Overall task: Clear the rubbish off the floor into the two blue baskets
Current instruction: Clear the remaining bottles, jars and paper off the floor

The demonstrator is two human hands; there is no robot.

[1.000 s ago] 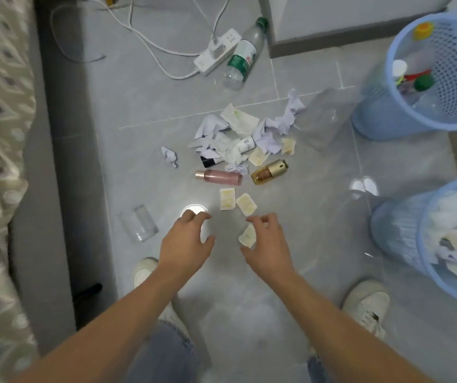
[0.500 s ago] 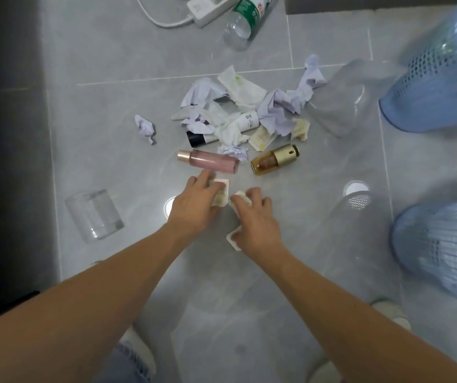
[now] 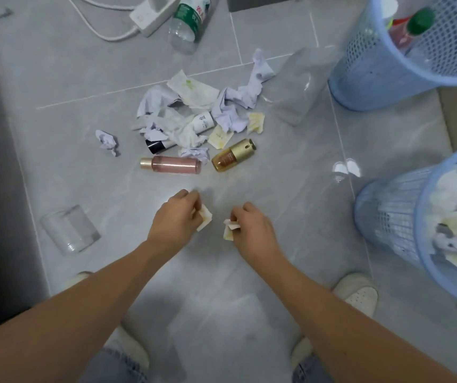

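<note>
My left hand (image 3: 173, 219) pinches a small cream paper square (image 3: 204, 219) just above the floor. My right hand (image 3: 250, 229) pinches two more cream paper scraps (image 3: 228, 230). Beyond them lies a heap of crumpled white and lilac paper (image 3: 194, 114) with a pink bottle (image 3: 174, 165), a gold bottle (image 3: 231, 158) and a white tube (image 3: 203, 121). One blue basket (image 3: 371, 87) stands at the upper right and holds bottles. A second blue basket (image 3: 382, 217) at the right holds paper.
A clear glass (image 3: 69, 230) lies on its side at the left. A clear plastic container (image 3: 296, 89) lies beside the upper basket. A water bottle (image 3: 188, 20) and a white power strip (image 3: 150, 12) with cables lie at the top. My shoes (image 3: 357, 293) stand below.
Both hands reached down onto the cream squares, took hold of them and have drawn back towards me, apart from each other, each holding paper. The camera has shifted with the move.
</note>
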